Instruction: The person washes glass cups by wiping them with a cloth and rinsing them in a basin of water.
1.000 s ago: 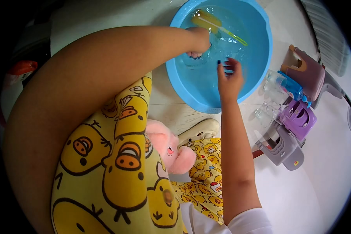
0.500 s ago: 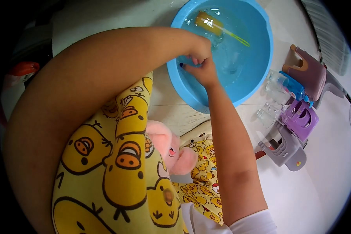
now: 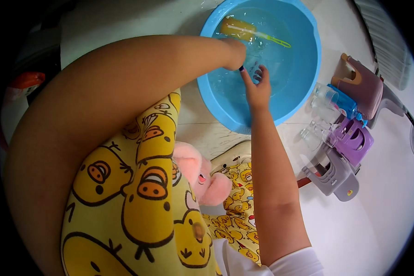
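Both my hands are over a blue basin [image 3: 310, 78] of water. My left hand [image 3: 236, 53] reaches in from the left, bent at the wrist; its fingers are turned away and hidden. Close beside it, my right hand [image 3: 259, 89] has its thumb and fingers apart, the fingertips at the water. No object shows clearly in it, and clear things under the water are hard to make out. A bottle brush [image 3: 238, 29] with a yellow sponge head and a lime-green looped handle floats near the basin's far side, apart from both hands.
On the floor to the right are several clear glasses [image 3: 312, 135], a blue pump bottle [image 3: 344, 102], a mauve stool [image 3: 365, 87], a purple stool [image 3: 359, 142] and a grey stool [image 3: 336, 177]. A pink plush slipper [image 3: 216, 189] is near the basin's front.
My right hand has moved right and away from my left hand, and its fingers have spread. The bottle brush has drifted slightly left and turned. My left hand has barely moved.
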`<state>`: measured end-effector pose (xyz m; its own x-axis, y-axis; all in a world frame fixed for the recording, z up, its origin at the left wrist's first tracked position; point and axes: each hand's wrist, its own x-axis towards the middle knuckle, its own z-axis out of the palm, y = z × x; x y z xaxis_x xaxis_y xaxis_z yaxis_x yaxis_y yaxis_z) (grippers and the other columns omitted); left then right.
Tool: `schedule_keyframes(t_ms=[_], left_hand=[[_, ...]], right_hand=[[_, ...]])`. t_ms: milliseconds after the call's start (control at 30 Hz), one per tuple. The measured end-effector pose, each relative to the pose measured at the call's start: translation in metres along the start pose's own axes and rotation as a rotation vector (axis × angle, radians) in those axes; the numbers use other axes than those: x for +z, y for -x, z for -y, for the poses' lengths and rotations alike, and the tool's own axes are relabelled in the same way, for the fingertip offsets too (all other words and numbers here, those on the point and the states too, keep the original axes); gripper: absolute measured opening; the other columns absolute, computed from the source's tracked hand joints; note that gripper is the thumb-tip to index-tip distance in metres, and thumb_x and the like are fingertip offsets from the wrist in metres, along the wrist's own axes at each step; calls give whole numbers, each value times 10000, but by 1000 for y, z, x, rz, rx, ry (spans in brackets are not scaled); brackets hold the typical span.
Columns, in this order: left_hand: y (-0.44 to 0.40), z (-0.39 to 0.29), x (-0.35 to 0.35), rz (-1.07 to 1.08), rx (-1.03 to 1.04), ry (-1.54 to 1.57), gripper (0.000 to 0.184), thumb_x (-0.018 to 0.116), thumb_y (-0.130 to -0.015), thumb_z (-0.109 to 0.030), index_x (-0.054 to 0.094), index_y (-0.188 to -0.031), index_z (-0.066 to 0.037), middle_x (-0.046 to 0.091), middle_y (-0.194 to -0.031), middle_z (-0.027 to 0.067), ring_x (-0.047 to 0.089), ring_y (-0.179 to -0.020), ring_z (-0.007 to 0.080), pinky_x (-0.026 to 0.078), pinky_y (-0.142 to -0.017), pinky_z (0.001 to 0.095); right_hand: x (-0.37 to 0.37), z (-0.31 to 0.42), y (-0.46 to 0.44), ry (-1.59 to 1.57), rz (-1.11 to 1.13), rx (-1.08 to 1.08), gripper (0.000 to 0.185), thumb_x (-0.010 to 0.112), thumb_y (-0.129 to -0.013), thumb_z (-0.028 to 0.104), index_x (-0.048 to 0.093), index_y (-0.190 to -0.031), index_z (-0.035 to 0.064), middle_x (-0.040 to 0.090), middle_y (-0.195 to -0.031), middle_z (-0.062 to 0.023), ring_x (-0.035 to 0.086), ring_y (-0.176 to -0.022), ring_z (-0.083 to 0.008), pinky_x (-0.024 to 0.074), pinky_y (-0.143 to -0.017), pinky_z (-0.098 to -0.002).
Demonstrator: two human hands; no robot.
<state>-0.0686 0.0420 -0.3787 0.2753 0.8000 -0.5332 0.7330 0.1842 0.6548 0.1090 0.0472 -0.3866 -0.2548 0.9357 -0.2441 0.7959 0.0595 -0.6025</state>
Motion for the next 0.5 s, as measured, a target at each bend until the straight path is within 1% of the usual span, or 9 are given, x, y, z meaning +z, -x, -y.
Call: schedule_keyframes(t_ms=[33, 100, 167, 233, 267, 333, 367, 433, 500], left_hand=[[-3, 2, 1, -5, -4, 50, 216, 503, -716, -64, 570, -920, -44, 589, -929, 156, 560, -876, 310, 445, -724, 387], [-5, 2, 2, -10, -7, 99, 217, 501, -715, -55, 565, -922, -41, 590, -918, 155, 562, -865, 306, 446, -719, 383], [-2, -1, -1, 39, -16, 132, 224, 509, -712, -53, 559, -930, -43, 592, -898, 152, 566, -846, 293, 444, -702, 376], [-6, 0, 1, 41, 14, 127, 221, 529, -714, -68, 556, -932, -40, 592, -889, 152, 567, -842, 287, 444, -696, 370], [-7, 2, 3, 41, 40, 122, 223, 549, -717, -83, 554, -934, -37, 593, -880, 152, 569, -838, 280, 443, -691, 365], [-6, 4, 5, 4, 62, 103, 225, 569, -717, -100, 553, -931, -31, 594, -871, 155, 570, -833, 281, 443, -688, 363], [-7, 3, 5, -35, 94, 88, 232, 588, -718, -118, 553, -928, -25, 596, -862, 157, 571, -829, 282, 443, -685, 362], [-5, 0, 0, -46, 44, 137, 247, 599, -720, -132, 549, -935, -22, 595, -869, 160, 571, -832, 282, 443, -687, 361], [-4, -1, -1, -53, -11, 182, 263, 609, -721, -146, 546, -943, -19, 594, -875, 162, 571, -836, 282, 443, -689, 361]], right_hand=[[10, 2, 3, -1, 1, 0, 784, 749, -598, 366, 409, -1134, -96, 562, -922, -233, 571, -856, -300, 454, -729, -330], [33, 7, 11, 224, -80, -226, 899, 771, -557, 291, 292, -1222, -78, 486, -1082, -248, 518, -969, -332, 422, -821, -330], [36, 9, 8, 261, -56, -190, 990, 783, -524, 234, 198, -1259, -81, 463, -1114, -236, 502, -988, -342, 403, -859, -330], [35, -1, -3, -259, 100, -63, 901, 774, -557, 215, 263, -1230, -96, 479, -1083, -230, 506, -986, -335, 411, -845, -324], [30, -6, -5, -264, 102, -62, 901, 774, -557, 215, 263, -1230, -96, 479, -1083, -230, 506, -986, -335, 411, -845, -324], [15, -13, -6, -285, 203, 227, 722, 759, -611, 267, 411, -1142, -77, 548, -936, -222, 558, -889, -300, 450, -765, -321], [11, -16, -8, -282, 202, 226, 722, 759, -611, 267, 411, -1142, -77, 548, -936, -222, 558, -889, -300, 450, -765, -321], [2, -13, -9, 85, 320, 148, 566, 711, -678, 346, 522, -1037, -50, 580, -763, -199, 598, -767, -271, 471, -656, -327], [-4, 0, -2, 60, 324, 226, 556, 689, -692, 380, 538, -1023, -40, 581, -724, -194, 604, -729, -271, 469, -626, -339]])
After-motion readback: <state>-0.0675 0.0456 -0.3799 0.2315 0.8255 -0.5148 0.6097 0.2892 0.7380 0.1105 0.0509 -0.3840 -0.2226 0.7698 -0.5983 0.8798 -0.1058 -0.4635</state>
